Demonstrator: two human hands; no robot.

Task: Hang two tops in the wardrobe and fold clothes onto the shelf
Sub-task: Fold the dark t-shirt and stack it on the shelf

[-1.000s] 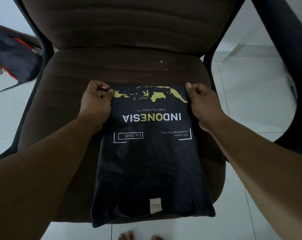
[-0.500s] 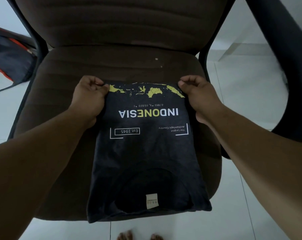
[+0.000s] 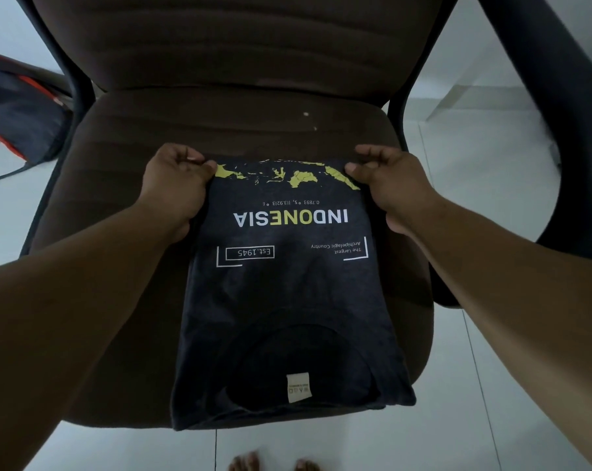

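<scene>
From my feed: dark t-shirt [image 3: 287, 300] lies on the brown chair seat [image 3: 124, 317], already narrowed to a long panel, sleeves tucked out of sight. Collar and tag at the near edge, overhanging the seat front; yellow map print at the far edge.

Left hand [image 3: 175, 188] pinches the far-left corner, fingers curled on the cloth. Right hand [image 3: 389, 185] pinches the far-right corner the same way. Hands well apart, one at each side of the far edge.

Progress, my read: this shirt is mid-fold, lengthwise folds done and the crosswise fold not yet made. Far edge looks ready to come toward the collar. Wardrobe, hangers and shelf are not in view, so I cannot tell whether the two tops are hung or how many pieces are stacked.

Surface: padded seat, ribbed, a couple of pale specks far right of the shirt. Backrest [image 3: 240, 39] beyond. Pale tiled floor [image 3: 474, 205] all around. Dark bag with orange trim [image 3: 19, 107] at far left. Dark curved piece at far right, cannot identify. Bare toes [image 3: 274, 464] at the near edge.
</scene>
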